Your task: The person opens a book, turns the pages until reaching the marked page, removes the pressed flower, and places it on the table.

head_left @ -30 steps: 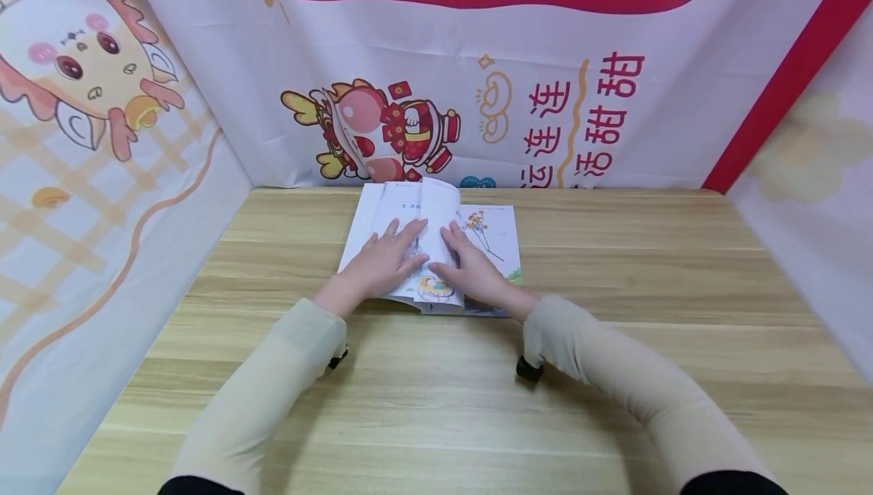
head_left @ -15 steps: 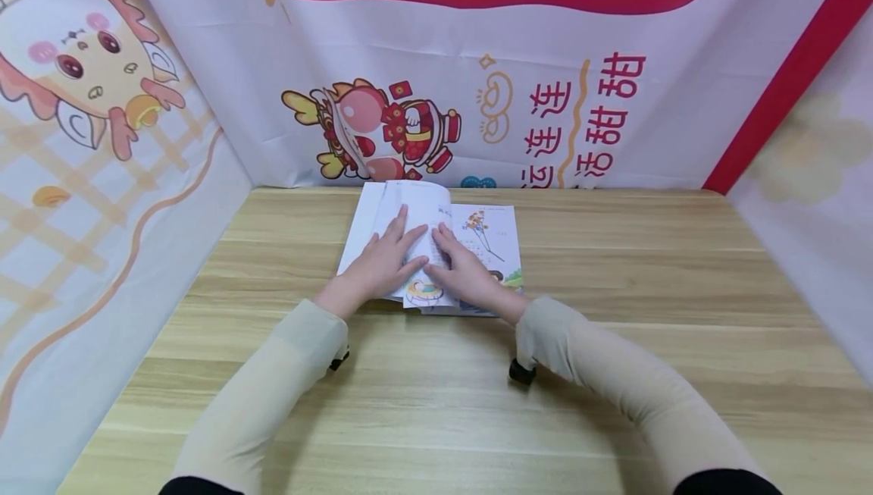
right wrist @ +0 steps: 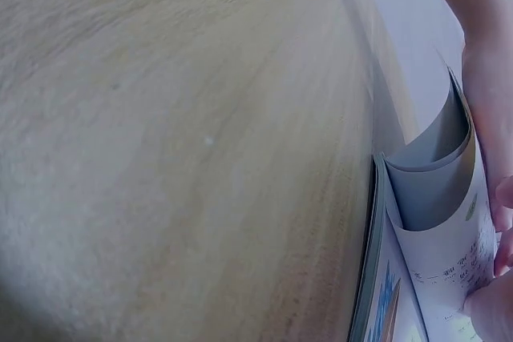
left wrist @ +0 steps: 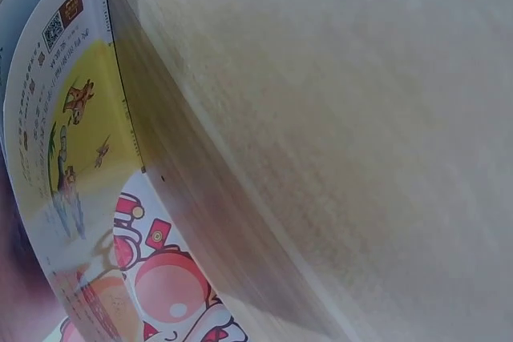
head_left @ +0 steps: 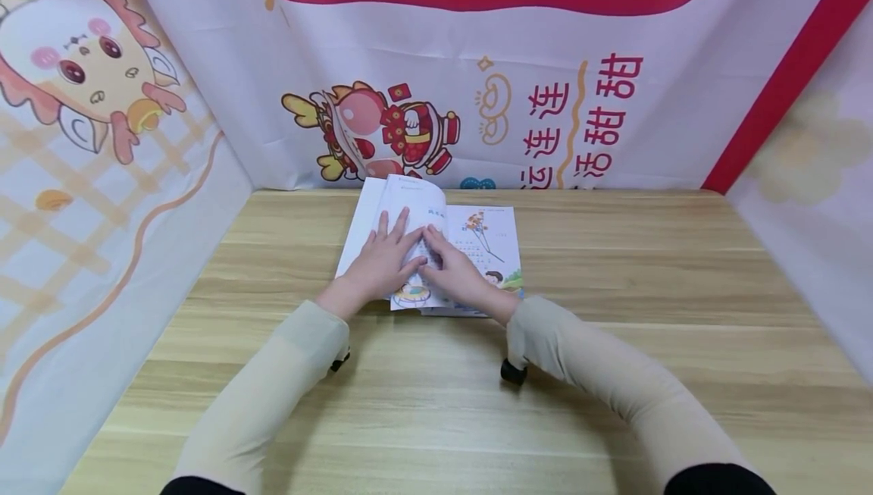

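here the open picture book [head_left: 436, 249] lies flat on the far middle of the wooden table [head_left: 436, 396], close to the printed backdrop cloth [head_left: 546, 86], and both hands are on it. judging by how things lie, the page turning looks partway through: one leaf [head_left: 416, 207] is bowed up over the left half and not yet pressed flat, while the right-hand page with the flower drawing lies exposed. the left hand [head_left: 382, 256] rests on the left pages with its fingers straight and spread, pressing down and gripping nothing. the right hand [head_left: 453, 271] lies just beside it, touching it near the spine, fingers stretched flat onto the curving leaf; it seems to push the paper rather than pinch it. in the right wrist view the lifted leaf [right wrist: 437, 190] arches above the book's edge, so smoothing it down looks like what is left.
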Demonstrator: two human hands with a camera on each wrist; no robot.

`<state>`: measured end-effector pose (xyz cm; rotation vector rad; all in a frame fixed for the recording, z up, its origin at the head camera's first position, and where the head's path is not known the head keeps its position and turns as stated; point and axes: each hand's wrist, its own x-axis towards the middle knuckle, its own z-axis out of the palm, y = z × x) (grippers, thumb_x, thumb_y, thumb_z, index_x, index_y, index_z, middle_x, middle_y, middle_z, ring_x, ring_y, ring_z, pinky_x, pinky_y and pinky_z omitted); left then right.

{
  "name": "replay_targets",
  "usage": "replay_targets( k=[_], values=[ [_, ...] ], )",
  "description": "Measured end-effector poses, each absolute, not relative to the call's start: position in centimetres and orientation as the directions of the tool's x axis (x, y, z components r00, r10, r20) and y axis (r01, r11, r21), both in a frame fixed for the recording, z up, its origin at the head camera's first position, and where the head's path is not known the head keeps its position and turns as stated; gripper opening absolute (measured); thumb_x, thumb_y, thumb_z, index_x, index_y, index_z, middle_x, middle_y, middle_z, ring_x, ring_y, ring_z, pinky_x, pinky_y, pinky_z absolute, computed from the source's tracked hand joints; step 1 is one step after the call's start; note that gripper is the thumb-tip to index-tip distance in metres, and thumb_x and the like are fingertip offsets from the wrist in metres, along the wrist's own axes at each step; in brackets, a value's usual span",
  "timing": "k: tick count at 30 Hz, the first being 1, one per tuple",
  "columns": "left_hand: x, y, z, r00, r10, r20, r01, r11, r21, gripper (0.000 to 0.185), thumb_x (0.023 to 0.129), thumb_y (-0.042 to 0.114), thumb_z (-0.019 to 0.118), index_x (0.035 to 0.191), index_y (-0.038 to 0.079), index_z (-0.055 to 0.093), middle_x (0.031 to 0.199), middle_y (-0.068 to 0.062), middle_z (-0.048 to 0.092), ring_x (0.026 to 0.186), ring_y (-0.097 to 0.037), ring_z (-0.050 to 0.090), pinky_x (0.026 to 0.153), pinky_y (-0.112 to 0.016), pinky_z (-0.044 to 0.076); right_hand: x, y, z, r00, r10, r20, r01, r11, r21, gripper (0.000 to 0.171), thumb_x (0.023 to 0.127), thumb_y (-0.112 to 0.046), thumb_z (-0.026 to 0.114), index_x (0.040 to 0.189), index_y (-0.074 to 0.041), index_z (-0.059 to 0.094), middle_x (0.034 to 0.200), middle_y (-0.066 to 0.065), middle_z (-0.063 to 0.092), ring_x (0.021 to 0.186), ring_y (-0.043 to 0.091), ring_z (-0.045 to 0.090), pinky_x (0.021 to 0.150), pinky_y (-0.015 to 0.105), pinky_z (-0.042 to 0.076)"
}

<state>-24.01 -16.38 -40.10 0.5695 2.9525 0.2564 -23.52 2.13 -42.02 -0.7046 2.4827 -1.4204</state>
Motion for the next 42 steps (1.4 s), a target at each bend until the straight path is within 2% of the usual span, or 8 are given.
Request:
replay_targets(
  k=[8,14,18,26,35,42],
  values=[
    [-24.0,-16.4,-40.2,-0.911,0.401,-0.091,0.385,0.91,0.153,0.063,0.109,0.044,0.041,0.164,0.017,0.026,0.171,0.004,0.007,0.155,-0.037,-0.005,0.118,-0.069,0.007,-23.8,2.7,-41.3,-0.858,-0.513,0.035,-0.283,0.415,-0.865,0.072,0.103,-0.018,0.061,0.163,-0.009,0.022,0.169,0.003,0.016,0.155,0.018,0.016,0.123,0.031,0.015],
    [-23.8,-16.5,-40.3,-0.901,0.417,-0.117,0.404,0.907,0.118,0.052,0.112,0.04,0.034,0.163,0.031,0.03,0.171,0.003,0.009,0.156,-0.038,-0.002,0.118,-0.07,0.008,-24.1,3.6,-40.9,-0.86,-0.51,0.036,-0.284,0.418,-0.863,0.067,0.104,-0.016,0.059,0.163,-0.011,0.027,0.168,0.007,0.025,0.152,0.027,0.026,0.122,0.04,0.025],
    [-23.7,-16.9,-40.4,-0.902,0.417,-0.111,0.405,0.907,0.118,0.051,0.112,0.041,0.033,0.163,0.034,0.03,0.171,0.002,0.011,0.156,-0.038,0.0,0.118,-0.07,0.01,-24.4,4.4,-40.7,-0.863,-0.503,0.041,-0.277,0.404,-0.872,0.063,0.104,-0.015,0.058,0.162,-0.011,0.032,0.166,0.011,0.029,0.15,0.032,0.031,0.12,0.044,0.029],
    [-23.8,-17.7,-40.3,-0.916,0.385,-0.113,0.365,0.917,0.159,0.054,0.11,0.049,0.035,0.161,0.033,0.035,0.171,-0.003,0.01,0.155,-0.039,0.0,0.118,-0.07,0.007,-25.2,6.1,-40.7,-0.86,-0.509,0.043,-0.251,0.348,-0.903,0.056,0.105,-0.012,0.057,0.158,-0.008,0.038,0.161,0.01,0.04,0.147,0.027,0.038,0.119,0.039,0.033],
    [-23.9,-18.1,-40.3,-0.919,0.379,-0.111,0.355,0.916,0.187,0.06,0.109,0.051,0.037,0.161,0.023,0.036,0.171,0.003,0.011,0.156,-0.035,-0.001,0.12,-0.066,0.005,-25.7,8.4,-40.1,-0.859,-0.51,0.036,-0.233,0.329,-0.915,0.047,0.106,-0.011,0.057,0.151,-0.006,0.047,0.153,0.014,0.05,0.136,0.033,0.052,0.111,0.045,0.044],
    [-23.8,-18.2,-40.2,-0.925,0.36,-0.123,0.33,0.92,0.213,0.062,0.108,0.05,0.041,0.161,0.017,0.036,0.17,-0.003,0.019,0.156,-0.038,0.005,0.12,-0.065,0.009,-26.5,10.5,-40.2,-0.888,-0.458,0.047,-0.241,0.374,-0.896,0.044,0.104,-0.005,0.057,0.148,0.0,0.05,0.142,0.02,0.059,0.129,0.036,0.056,0.109,0.046,0.045]
  ],
)
